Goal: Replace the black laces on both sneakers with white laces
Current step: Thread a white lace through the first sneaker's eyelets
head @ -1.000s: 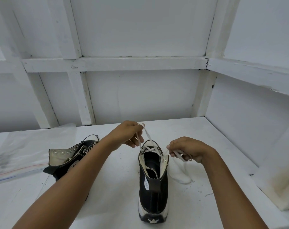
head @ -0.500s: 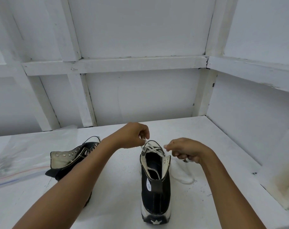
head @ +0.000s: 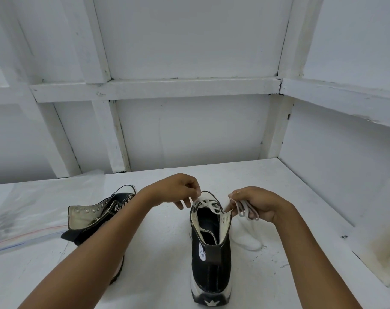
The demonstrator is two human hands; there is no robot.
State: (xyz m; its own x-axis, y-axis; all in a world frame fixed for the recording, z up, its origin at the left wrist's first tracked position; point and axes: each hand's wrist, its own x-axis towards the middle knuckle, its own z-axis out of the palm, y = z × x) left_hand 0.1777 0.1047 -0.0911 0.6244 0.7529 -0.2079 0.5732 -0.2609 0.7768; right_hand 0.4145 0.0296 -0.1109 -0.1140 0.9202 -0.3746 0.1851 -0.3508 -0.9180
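Note:
A black high-top sneaker (head: 210,266) stands upright in the middle of the white table (head: 267,179), heel toward me. A white lace (head: 206,202) crosses its lower eyelets. My left hand (head: 178,190) pinches one end of that lace just above the toe side of the opening. My right hand (head: 254,204) grips a bundle of looped white lace beside the shoe's right eyelet flap. A second black sneaker (head: 96,217) lies tipped over at the left, partly hidden by my left forearm, its collar spread open with bare metal eyelets.
A clear plastic zip bag (head: 33,208) lies flat on the table at the far left. A small clear plastic wrapper (head: 248,237) sits just right of the upright sneaker. White framed walls close in the back and right side.
My left hand has dropped lower toward the sneaker's opening. My right hand has gathered the lace into loops and moved closer to the right eyelet flap.

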